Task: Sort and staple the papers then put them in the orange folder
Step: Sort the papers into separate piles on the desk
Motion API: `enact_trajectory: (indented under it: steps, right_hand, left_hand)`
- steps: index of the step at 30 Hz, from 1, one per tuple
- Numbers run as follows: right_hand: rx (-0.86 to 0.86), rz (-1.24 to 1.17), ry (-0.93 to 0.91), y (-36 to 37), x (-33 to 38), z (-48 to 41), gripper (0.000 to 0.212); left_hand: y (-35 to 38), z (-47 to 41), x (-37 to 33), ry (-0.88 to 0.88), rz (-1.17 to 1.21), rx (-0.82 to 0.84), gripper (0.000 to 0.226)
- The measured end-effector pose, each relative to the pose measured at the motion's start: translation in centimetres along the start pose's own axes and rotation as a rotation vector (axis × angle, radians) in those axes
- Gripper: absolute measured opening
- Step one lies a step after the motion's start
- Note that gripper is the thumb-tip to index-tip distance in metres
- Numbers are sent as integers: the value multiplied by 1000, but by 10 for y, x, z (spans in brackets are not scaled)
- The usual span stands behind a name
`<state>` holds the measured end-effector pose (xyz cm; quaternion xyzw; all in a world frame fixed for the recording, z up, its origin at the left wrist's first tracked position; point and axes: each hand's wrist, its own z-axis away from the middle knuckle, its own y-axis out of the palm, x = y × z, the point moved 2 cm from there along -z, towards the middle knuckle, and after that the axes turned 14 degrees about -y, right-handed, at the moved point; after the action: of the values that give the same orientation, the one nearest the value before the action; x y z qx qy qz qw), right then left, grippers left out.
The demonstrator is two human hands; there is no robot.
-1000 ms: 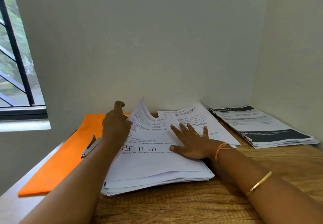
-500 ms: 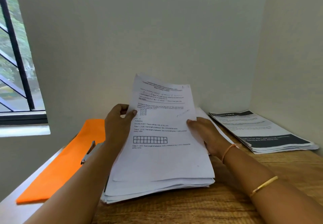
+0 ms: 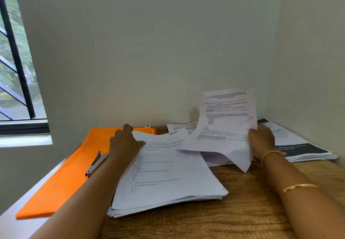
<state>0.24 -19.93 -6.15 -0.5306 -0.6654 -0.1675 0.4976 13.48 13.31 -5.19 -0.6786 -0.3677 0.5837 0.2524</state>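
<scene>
Left of the left hand, we are seeing a flat matte orange folder point(image 3: 61, 179) lying along the table edge. A slim metal stapler point(image 3: 96, 163) is resting on it, just beside that wrist.

The left hand point(image 3: 124, 143) is pinching the far left edge of the top sheet point(image 3: 164, 145), fingers curling behind it and thumb pressing on the printed face. That sheet is bowing up off the thick white paper stack point(image 3: 168, 192), whose edges are fanning unevenly.

The right hand point(image 3: 262, 141) is clamping a few floppy printed sheets point(image 3: 225, 125) by their right edge. They are hanging in the air and bending, the lower corner drooping. We are noting a grid row printed on the front.

Under them a thin pile of white pages point(image 3: 183, 126) is lying flat by the wall. Right of the right hand, a banded stack point(image 3: 302, 149) with dark header strips is lying near the corner. The wooden table point(image 3: 242, 210) is showing coarse grain.
</scene>
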Motion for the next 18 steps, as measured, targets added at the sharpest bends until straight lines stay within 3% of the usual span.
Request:
enact_trajectory:
  steps: [7,18]
  right_hand:
    - [41,1,-2,7,1,2,32]
    - [89,-33,-13,8,3,3,33]
  left_hand:
    - [-5,2,1,-54,6,42,66]
    - [-9,-12,7,-97,141,-45,35]
